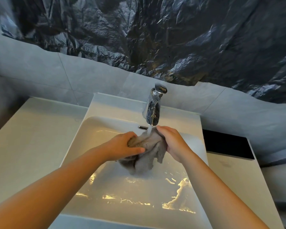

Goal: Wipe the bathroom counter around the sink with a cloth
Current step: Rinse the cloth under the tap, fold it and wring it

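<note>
While water runs from the faucet at frame centre | left hand and right hand grip cloth with curled fingers, over sink | soak evenly, wring before wiping counter.

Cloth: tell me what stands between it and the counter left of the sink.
Nothing visible does. The left hand and right hand grip the cloth under the faucet, over the sink; only the sink's rim lies between it and the counter on the left.
</note>
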Tool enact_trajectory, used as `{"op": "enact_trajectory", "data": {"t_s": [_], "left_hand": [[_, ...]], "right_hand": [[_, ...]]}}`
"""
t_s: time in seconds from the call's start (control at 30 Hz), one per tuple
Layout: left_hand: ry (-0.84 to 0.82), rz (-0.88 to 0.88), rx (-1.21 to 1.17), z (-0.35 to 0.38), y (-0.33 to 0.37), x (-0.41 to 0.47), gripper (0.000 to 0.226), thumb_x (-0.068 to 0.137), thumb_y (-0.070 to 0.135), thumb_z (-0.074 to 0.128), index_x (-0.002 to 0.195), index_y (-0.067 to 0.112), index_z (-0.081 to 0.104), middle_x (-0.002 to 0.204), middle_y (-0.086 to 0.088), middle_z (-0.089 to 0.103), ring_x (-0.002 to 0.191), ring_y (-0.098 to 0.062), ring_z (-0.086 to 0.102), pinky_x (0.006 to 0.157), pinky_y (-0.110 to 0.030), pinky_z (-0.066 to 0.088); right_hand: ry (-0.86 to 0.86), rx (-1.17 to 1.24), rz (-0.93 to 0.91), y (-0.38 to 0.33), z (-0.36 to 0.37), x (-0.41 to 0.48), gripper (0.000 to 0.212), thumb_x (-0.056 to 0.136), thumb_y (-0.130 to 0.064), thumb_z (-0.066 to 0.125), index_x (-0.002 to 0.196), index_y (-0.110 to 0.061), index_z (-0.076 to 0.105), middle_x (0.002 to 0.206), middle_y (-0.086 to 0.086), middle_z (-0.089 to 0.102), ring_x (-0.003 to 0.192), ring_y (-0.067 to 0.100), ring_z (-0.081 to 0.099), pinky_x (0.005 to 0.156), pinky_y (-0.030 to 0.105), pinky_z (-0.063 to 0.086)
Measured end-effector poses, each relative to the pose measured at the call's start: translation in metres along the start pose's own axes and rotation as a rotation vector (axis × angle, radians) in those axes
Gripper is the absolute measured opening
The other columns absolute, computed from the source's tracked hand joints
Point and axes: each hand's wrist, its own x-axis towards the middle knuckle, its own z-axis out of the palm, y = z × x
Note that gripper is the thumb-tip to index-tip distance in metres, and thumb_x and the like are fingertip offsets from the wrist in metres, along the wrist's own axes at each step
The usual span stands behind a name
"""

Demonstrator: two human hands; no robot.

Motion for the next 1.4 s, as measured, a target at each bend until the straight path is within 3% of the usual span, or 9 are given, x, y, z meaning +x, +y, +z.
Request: {"op": "enact_trajectory", "data": {"t_s": [0.07, 0.17, 0.23, 0.33, 0.57, 0.83, 0.97, 1.07, 1.4], "left_hand": [[-0.013, 0.008, -0.025, -0.003, 0.002, 0.001, 0.043, 0.089, 0.05, 0.055, 0.1, 0.008, 0.062, 0.092, -0.005, 0.065, 0.083, -0.017, 0.058, 0.073, -0.025, 0.044], [0.004, -0.005, -0.325, -0.01, 0.004, 0.002, 0.04, 0.093, 0.048, 0.049, 0.106, 0.016, 0.067, 0.101, -0.003, 0.07, 0.092, -0.016, 0.064, 0.084, -0.029, 0.05], [-0.034, 0.003, -0.55, -0.013, 0.003, 0.002, 0.04, 0.094, 0.047, 0.046, 0.108, 0.016, 0.066, 0.101, -0.005, 0.072, 0.094, -0.02, 0.068, 0.091, -0.037, 0.053], [-0.046, -0.025, -0.88, -0.012, 0.003, 0.008, 0.039, 0.098, 0.039, 0.043, 0.115, 0.009, 0.06, 0.108, -0.016, 0.069, 0.102, -0.03, 0.066, 0.095, -0.047, 0.05], [0.026, -0.059, -1.119, -0.009, 0.006, 0.014, 0.046, 0.098, 0.041, 0.041, 0.12, 0.004, 0.057, 0.115, -0.022, 0.065, 0.108, -0.034, 0.063, 0.098, -0.049, 0.047], [0.193, -0.233, -0.039, 0.004, 0.0, 0.014, 0.056, 0.091, 0.061, 0.038, 0.082, 0.01, 0.059, 0.079, -0.008, 0.061, 0.072, -0.022, 0.056, 0.069, -0.03, 0.043], [-0.221, -0.227, -0.47, 0.019, -0.011, 0.005, 0.074, 0.085, 0.072, 0.027, 0.103, 0.011, 0.066, 0.068, 0.004, 0.072, 0.073, -0.013, 0.066, 0.094, -0.035, 0.047], [-0.377, -0.324, -0.804, 0.04, -0.026, 0.009, 0.09, 0.07, 0.083, 0.041, 0.118, 0.01, 0.064, 0.109, -0.012, 0.071, 0.109, -0.03, 0.063, 0.103, -0.045, 0.044], [0.154, -0.281, -1.382, 0.04, -0.001, 0.027, 0.057, 0.092, 0.055, 0.044, 0.118, 0.006, 0.06, 0.116, -0.023, 0.065, 0.103, -0.034, 0.066, 0.081, -0.045, 0.056]], "right_hand": [[0.027, -0.248, -0.13, -0.001, -0.002, 0.002, 0.011, 0.09, -0.025, 0.056, 0.092, -0.022, 0.067, 0.091, 0.001, 0.066, 0.092, 0.019, 0.06, 0.078, 0.031, 0.047], [-0.064, -0.424, -0.154, 0.005, -0.015, -0.002, 0.047, 0.084, -0.035, 0.066, 0.127, -0.035, 0.048, 0.113, -0.005, 0.057, 0.101, 0.015, 0.058, 0.075, 0.028, 0.051], [-0.19, -0.407, -0.119, 0.016, -0.019, -0.009, 0.049, 0.079, -0.037, 0.072, 0.123, -0.039, 0.049, 0.113, -0.005, 0.058, 0.095, 0.017, 0.062, 0.064, 0.025, 0.052], [-0.215, -0.455, -0.15, 0.042, -0.016, -0.013, 0.031, 0.08, -0.031, 0.073, 0.109, -0.032, 0.063, 0.111, -0.012, 0.064, 0.103, 0.012, 0.06, 0.083, 0.025, 0.049], [-0.197, -0.046, 0.04, 0.057, 0.001, -0.012, 0.019, 0.093, -0.035, 0.054, 0.105, -0.024, 0.064, 0.098, -0.008, 0.068, 0.095, 0.012, 0.063, 0.089, 0.031, 0.049], [-0.046, 0.49, 0.102, 0.024, 0.002, -0.003, 0.031, 0.1, -0.026, 0.04, 0.092, -0.008, 0.064, 0.069, 0.002, 0.068, 0.063, 0.011, 0.064, 0.054, 0.023, 0.052], [0.008, 0.579, 0.104, 0.007, 0.003, 0.003, 0.028, 0.099, -0.026, 0.044, 0.089, -0.009, 0.064, 0.071, 0.003, 0.071, 0.068, 0.012, 0.067, 0.059, 0.026, 0.053], [-0.005, 0.579, 0.109, 0.003, 0.011, 0.0, 0.031, 0.098, -0.024, 0.044, 0.081, -0.01, 0.066, 0.072, 0.006, 0.069, 0.069, 0.015, 0.066, 0.066, 0.03, 0.051], [0.176, -0.021, 0.022, 0.028, 0.018, -0.009, 0.035, 0.072, -0.042, 0.051, 0.069, -0.007, 0.051, 0.071, 0.022, 0.049, 0.068, 0.026, 0.047, 0.062, 0.039, 0.038]]}}
